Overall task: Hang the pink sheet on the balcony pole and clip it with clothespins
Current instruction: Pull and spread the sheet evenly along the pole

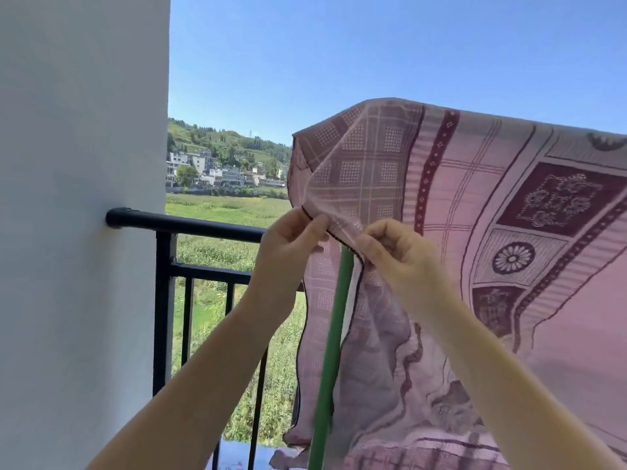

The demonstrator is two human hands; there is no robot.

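Pink sheet [492, 205] draped high, its dark-hemmed corner pinched between thumb and fingers of left hand [288, 245] and right hand [397, 252], green pole [334, 334] just below

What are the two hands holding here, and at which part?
Both hold the pink patterned cotton sheet by its dark-trimmed edge near the corner: left hand and right hand pinch it side by side, above the green pole.

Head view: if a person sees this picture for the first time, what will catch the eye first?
The big pink sheet fills the right side, draped from above. At centre both hands, left hand and right hand, pinch its folded edge above a green pole. At left a white wall and a black railing frame green fields.
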